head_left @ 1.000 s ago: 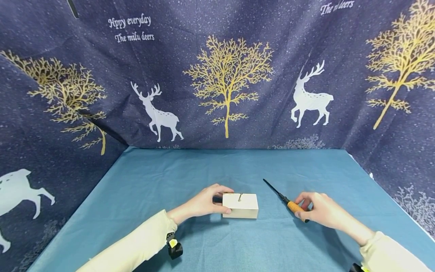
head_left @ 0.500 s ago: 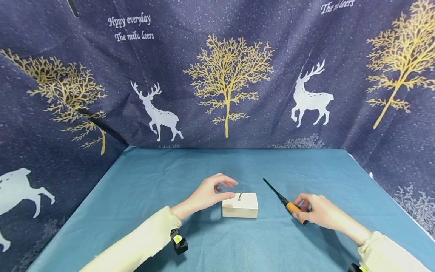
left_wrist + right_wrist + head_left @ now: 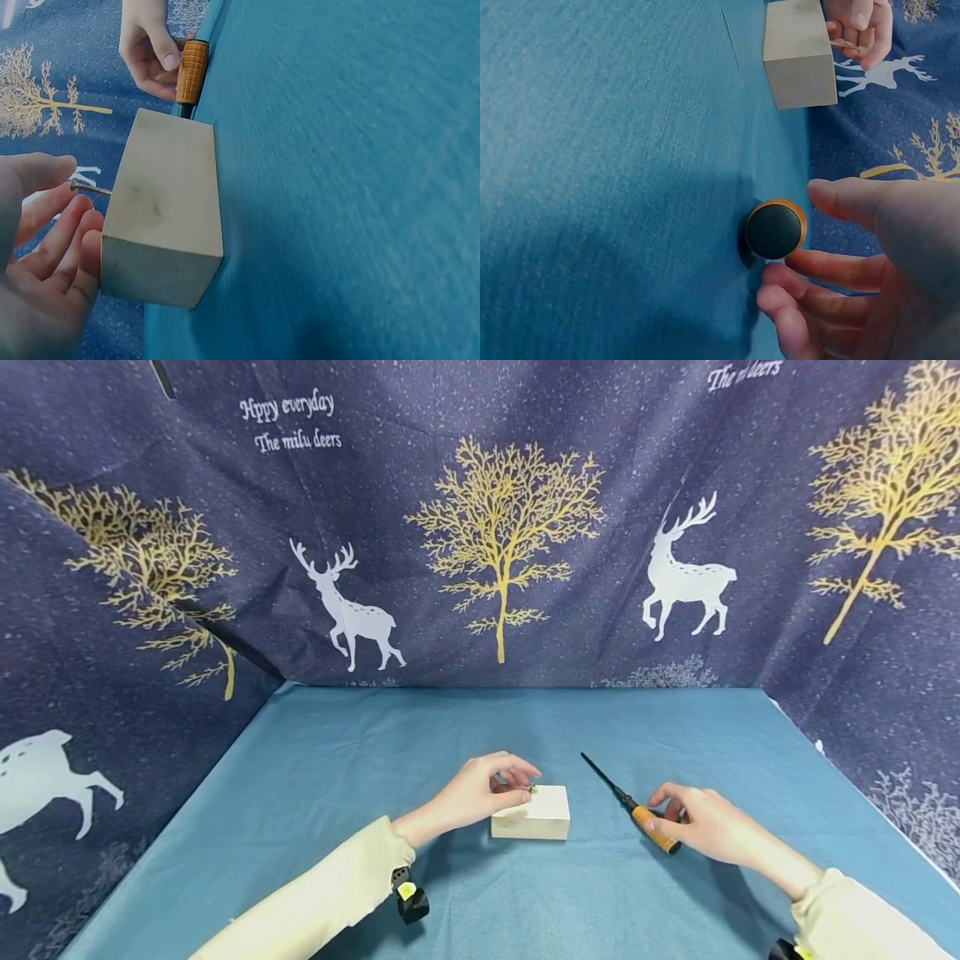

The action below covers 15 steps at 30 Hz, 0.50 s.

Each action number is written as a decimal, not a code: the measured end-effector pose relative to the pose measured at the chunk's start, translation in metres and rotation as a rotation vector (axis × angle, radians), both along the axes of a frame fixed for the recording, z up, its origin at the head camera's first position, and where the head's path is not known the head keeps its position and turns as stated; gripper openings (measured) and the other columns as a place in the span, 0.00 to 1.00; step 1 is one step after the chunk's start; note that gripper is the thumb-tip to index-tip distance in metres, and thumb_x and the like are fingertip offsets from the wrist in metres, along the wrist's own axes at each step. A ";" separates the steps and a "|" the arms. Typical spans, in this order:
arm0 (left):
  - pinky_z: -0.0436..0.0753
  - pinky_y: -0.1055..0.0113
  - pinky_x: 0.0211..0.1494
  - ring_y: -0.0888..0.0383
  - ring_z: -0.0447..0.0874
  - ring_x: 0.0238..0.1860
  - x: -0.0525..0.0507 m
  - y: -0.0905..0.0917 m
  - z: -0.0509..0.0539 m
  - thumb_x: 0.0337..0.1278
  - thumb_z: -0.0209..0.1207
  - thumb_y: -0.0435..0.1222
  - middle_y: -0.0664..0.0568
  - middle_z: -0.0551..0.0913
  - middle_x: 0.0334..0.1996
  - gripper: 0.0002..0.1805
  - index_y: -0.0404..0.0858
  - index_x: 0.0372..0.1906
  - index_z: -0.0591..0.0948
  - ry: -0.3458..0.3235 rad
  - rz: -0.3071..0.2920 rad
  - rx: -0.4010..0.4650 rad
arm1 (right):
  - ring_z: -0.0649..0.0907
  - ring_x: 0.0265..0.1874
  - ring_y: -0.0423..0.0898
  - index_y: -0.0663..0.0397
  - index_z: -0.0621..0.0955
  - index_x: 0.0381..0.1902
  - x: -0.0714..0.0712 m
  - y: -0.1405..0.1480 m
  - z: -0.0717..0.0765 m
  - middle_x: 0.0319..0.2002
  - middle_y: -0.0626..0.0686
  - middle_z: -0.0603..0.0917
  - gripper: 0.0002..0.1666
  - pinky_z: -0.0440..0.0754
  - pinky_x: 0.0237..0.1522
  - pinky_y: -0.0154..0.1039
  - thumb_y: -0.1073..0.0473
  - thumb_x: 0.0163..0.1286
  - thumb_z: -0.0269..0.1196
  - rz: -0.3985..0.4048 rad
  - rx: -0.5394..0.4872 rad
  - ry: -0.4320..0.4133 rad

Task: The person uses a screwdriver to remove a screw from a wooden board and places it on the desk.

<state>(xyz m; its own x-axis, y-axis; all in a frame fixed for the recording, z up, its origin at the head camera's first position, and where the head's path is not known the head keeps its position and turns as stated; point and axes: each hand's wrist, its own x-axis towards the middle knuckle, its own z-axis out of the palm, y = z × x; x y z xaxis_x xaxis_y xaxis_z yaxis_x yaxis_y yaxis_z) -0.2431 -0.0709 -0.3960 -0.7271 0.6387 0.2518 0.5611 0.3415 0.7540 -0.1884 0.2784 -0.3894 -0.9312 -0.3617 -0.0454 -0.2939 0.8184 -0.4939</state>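
A pale wooden block (image 3: 551, 806) lies on the blue cloth. A screw (image 3: 91, 187) stands out of its top face, slightly tilted. My left hand (image 3: 480, 793) is over the block's left part, with thumb and index finger on either side of the screw head. A gap shows between those fingertips in the head view; whether either touches the head I cannot tell. To the right lies a screwdriver (image 3: 645, 818) with an orange handle and black shaft. Loosely curved around its handle is my right hand (image 3: 705, 822), the thumb apart from it in the right wrist view.
Blue cloth (image 3: 375, 735) covers the table. Behind it hangs a dark blue curtain (image 3: 585, 610) printed with deer and trees. A small black camera (image 3: 411, 897) is strapped to my left wrist.
My left hand has released the block's left side, risen, and moved right to the screw. My right hand's thumb has shifted slightly; the block and screwdriver stay nearly in place.
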 end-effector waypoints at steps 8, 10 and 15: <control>0.81 0.74 0.43 0.61 0.83 0.40 0.000 0.007 0.000 0.62 0.64 0.36 0.51 0.87 0.41 0.13 0.41 0.51 0.85 0.015 0.023 -0.027 | 0.78 0.25 0.32 0.57 0.81 0.49 -0.002 0.000 0.004 0.29 0.44 0.82 0.22 0.75 0.27 0.32 0.45 0.70 0.62 -0.027 -0.005 0.038; 0.81 0.74 0.43 0.61 0.84 0.41 0.001 0.007 0.000 0.62 0.64 0.36 0.52 0.87 0.40 0.12 0.42 0.50 0.85 0.012 0.026 -0.033 | 0.78 0.26 0.32 0.57 0.80 0.49 -0.002 0.000 0.005 0.29 0.44 0.82 0.21 0.76 0.27 0.32 0.45 0.70 0.62 -0.021 -0.015 0.029; 0.79 0.74 0.40 0.64 0.83 0.39 0.001 0.008 0.000 0.62 0.64 0.35 0.53 0.88 0.38 0.10 0.44 0.47 0.87 0.007 0.034 -0.035 | 0.79 0.28 0.33 0.56 0.80 0.50 -0.001 0.001 0.008 0.31 0.44 0.82 0.20 0.77 0.29 0.32 0.47 0.71 0.61 0.001 -0.032 0.014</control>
<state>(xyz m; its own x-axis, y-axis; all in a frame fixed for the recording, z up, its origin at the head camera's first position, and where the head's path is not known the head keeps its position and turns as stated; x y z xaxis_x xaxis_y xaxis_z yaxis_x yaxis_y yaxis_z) -0.2420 -0.0630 -0.3960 -0.7467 0.6222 0.2350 0.5543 0.3868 0.7370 -0.1896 0.2797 -0.3810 -0.9314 -0.3635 -0.0211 -0.3013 0.8019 -0.5160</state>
